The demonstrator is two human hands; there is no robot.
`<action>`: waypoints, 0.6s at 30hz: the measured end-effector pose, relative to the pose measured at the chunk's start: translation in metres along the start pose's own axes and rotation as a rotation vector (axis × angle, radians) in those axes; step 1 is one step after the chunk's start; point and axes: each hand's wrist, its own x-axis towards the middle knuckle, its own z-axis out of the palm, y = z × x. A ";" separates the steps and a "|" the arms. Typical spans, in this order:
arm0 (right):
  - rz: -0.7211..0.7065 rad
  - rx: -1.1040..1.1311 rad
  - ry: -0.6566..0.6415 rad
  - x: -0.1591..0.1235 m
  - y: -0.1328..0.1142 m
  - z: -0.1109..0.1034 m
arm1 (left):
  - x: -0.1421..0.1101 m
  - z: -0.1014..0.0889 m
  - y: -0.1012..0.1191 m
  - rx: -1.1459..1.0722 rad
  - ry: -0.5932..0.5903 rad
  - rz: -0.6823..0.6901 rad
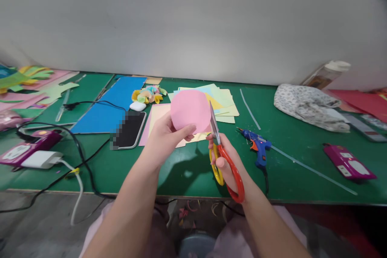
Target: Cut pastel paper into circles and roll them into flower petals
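While a blue sheet point(96, 121) and a phone point(131, 131) lie on the left half of the worktop point(290, 177), the person's left hand point(163, 131) pinches pink paper point(190, 107), thumb in front, above the worktop's middle. At its right edge are the scissors point(214, 123), their handles gripped by the right hand point(234, 151), left of a glue gun point(261, 155). Trimming the rounded outline seems in hand; another snip would need parted blades and steadily held paper.
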 end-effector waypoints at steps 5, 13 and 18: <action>0.012 -0.011 0.017 -0.001 -0.005 0.003 | 0.002 -0.001 0.000 -0.038 0.040 0.028; 0.022 -0.044 0.031 -0.001 -0.002 0.005 | 0.003 -0.002 -0.004 -0.054 0.133 0.091; -0.014 -0.012 0.035 0.002 0.001 0.005 | 0.002 0.000 -0.004 0.014 0.040 0.097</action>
